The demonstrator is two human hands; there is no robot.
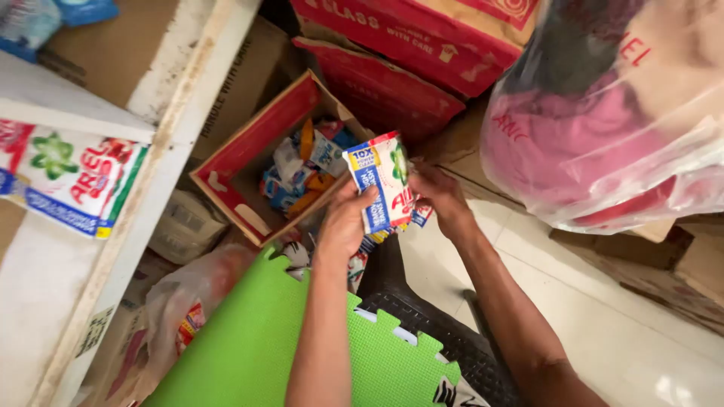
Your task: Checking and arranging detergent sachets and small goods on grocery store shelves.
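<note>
White-blue sachet stack (381, 185) clamped by left hand (345, 218) and right hand (441, 197) fingers; red carton (249, 154) beyond fingers still part-full.

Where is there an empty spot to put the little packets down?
The pale floor tiles right of the right hand, below the big plastic bag, are bare. The open red box is crowded with packets, as is the corner beneath the left hand.

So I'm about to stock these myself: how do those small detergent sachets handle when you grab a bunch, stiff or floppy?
Probably floppy: the sachets bend and fan out between the left hand and right hand. Likely light, since a whole bunch is held up by fingertips alone. The glossy film looks slippery, so loose ones may slide out, like those heaped in the open red carton.
</note>
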